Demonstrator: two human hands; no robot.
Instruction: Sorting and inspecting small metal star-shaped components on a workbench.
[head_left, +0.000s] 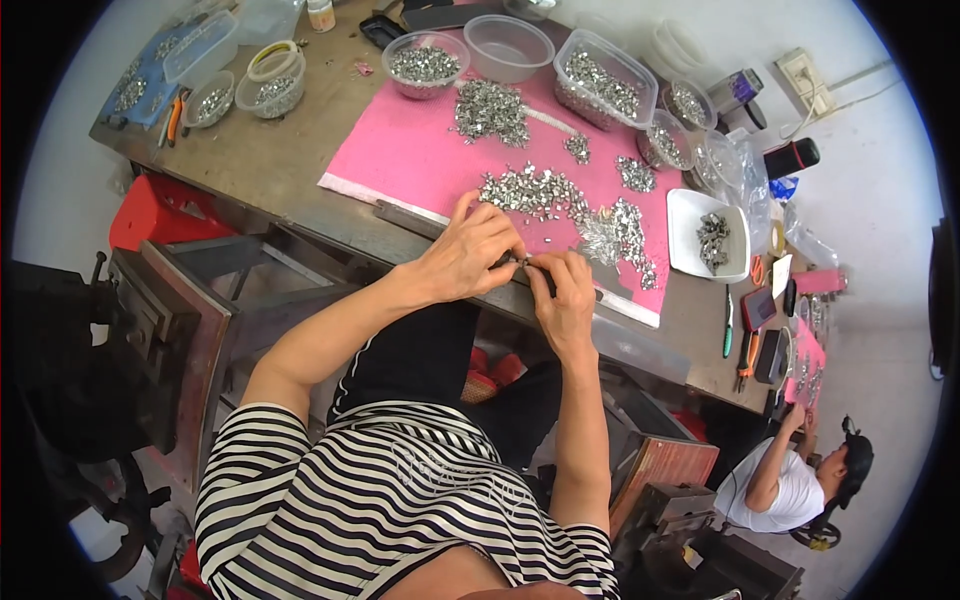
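At the front edge of the bench my left hand [472, 252] and my right hand [566, 296] meet, fingertips pinched together. Between them is a small dark metal part [519, 260], mostly hidden by the fingers. Just beyond my hands, a pile of small silver metal pieces [535, 192] lies on a pink cloth [400, 150]. To its right are a bunch of thin silver pins [600, 238] and more loose pieces [630, 235]. A long metal bar [408, 219] lies along the cloth's near edge, beside my left hand.
Clear plastic tubs [605, 85] of metal pieces stand along the back. A white square dish [708, 235] is at the right, near orange-handled pliers [747, 355]. Orange-handled pliers [176, 117] lie at the far left. Another person [790, 475] works at the lower right.
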